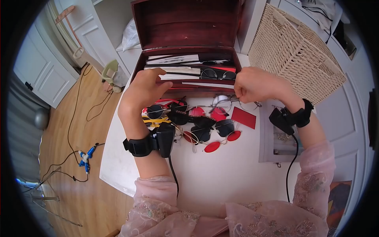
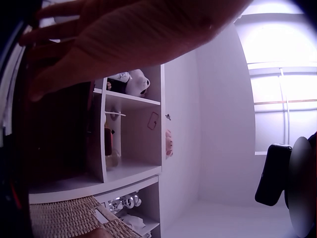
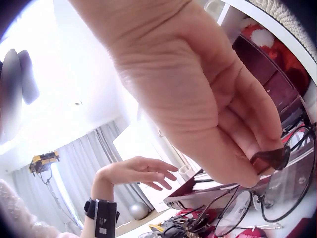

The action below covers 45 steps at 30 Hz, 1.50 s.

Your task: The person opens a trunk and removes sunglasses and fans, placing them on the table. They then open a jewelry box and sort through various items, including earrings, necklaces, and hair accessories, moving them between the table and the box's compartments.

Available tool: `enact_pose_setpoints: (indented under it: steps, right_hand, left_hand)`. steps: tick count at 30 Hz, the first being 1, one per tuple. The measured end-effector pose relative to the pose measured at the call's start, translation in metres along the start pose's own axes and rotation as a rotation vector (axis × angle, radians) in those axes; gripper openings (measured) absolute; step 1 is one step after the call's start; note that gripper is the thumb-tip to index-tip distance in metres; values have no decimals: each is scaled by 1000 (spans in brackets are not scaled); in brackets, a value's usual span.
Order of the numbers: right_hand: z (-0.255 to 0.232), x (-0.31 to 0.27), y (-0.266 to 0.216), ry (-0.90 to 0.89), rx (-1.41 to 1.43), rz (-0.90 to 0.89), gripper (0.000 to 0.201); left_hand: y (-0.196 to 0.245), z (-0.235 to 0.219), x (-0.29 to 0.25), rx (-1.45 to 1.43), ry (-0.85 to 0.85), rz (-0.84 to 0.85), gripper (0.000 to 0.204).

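My right hand [image 1: 254, 83] pinches the dark temple tip of a pair of thin-framed eyeglasses [image 3: 289, 191] with clear lenses. In the head view the glasses hang over the front edge of an open dark-red wooden chest [image 1: 189, 25]. My left hand [image 1: 143, 90] hovers at the chest's front left, fingers loosely bent and holding nothing. Inside the chest are white-paged books or papers [image 1: 173, 59] and dark-framed glasses [image 1: 209, 73]. Before the chest lies a pile of sunglasses [image 1: 191, 119], some with black lenses, others with red ones, beside a red square packet [image 1: 243, 117].
Everything sits on a white tabletop [image 1: 213, 173]. A grey clear-topped case [image 1: 268, 150] lies at the right, and a woven basket [image 1: 294, 51] stands behind it. Cables and a blue-white power strip [image 1: 85, 158] lie on the wooden floor at the left.
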State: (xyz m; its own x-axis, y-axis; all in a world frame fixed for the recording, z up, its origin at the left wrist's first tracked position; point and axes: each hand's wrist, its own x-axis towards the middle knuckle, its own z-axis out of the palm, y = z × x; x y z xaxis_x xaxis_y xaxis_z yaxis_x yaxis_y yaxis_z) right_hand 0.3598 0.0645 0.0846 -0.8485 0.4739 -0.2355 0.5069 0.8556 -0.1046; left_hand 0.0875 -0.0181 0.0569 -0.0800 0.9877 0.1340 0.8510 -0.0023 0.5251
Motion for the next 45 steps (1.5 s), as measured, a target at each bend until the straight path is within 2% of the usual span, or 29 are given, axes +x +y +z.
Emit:
enact_pose_setpoints:
  steps: [2, 3, 5, 8, 14, 17, 23, 32, 39, 41, 42, 45]
  right_hand:
    - [-8, 2, 1, 132, 43, 25, 4]
    - [-9, 5, 4, 132, 44, 26, 4]
    - [-11, 15, 10, 294, -163, 51, 3]
    - [-11, 29, 9, 366, -278, 84, 2]
    - [16, 65, 26, 452, -250, 24, 3]
    - [27, 70, 28, 419, -157, -2, 3]
    - [31, 77, 25, 341, -147, 23, 4]
    - [42, 73, 26, 401, -198, 26, 8]
    - [29, 53, 13, 434, -227, 36, 9]
    - [29, 41, -4, 318, -181, -50, 9]
    - [33, 38, -11, 315, -180, -48, 9]
    - [44, 32, -31, 122, -247, -132, 9]
  left_hand:
    - [-1, 1, -1, 15, 15, 9, 41]
    - [-1, 1, -1, 30, 29, 19, 40]
    - [0, -1, 0, 44, 3, 6, 39]
    - [0, -1, 0, 43, -4, -3, 39]
    - [-4, 0, 2, 77, -8, 23, 39]
    - [-4, -1, 1, 71, -8, 23, 38]
    - [-2, 0, 1, 58, -13, 28, 40]
    - [2, -2, -2, 52, -5, 0, 41]
    - [1, -4, -4, 29, 36, 33, 41]
    - [2, -4, -3, 24, 28, 25, 41]
    - [3, -4, -3, 21, 18, 19, 41]
    - [2, -2, -3, 33, 34, 39, 42]
